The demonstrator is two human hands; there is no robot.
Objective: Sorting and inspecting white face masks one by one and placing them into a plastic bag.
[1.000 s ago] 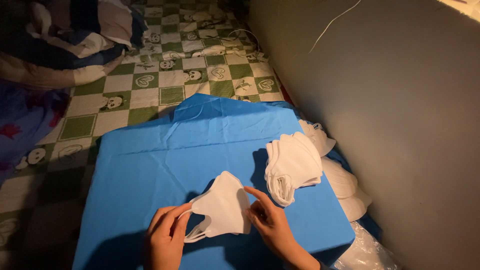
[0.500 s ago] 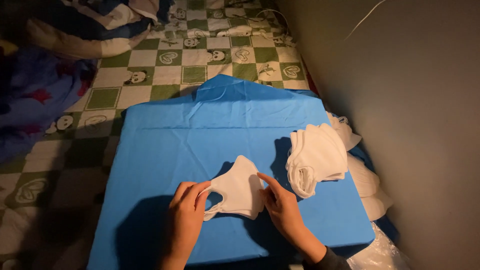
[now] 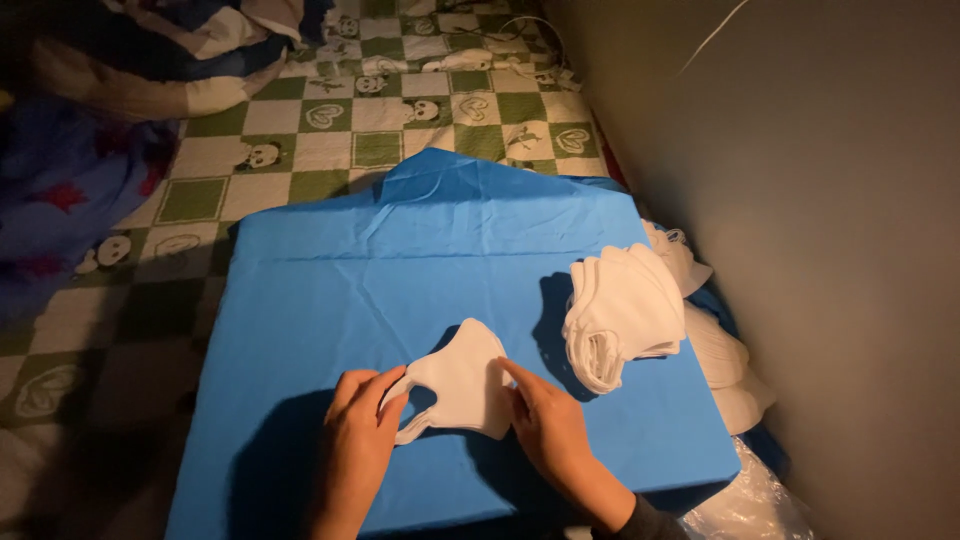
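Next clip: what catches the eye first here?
The bright blue sheet fills the middle of the view. On it, near the bottom, the left hand and right hand hold a folded white mask at its two sides. To its right stands a stack of white masks, by the grey wall.

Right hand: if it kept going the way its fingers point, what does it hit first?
The right hand points up and left, fingertips already on the white mask. Past that, likely only bare blue board.
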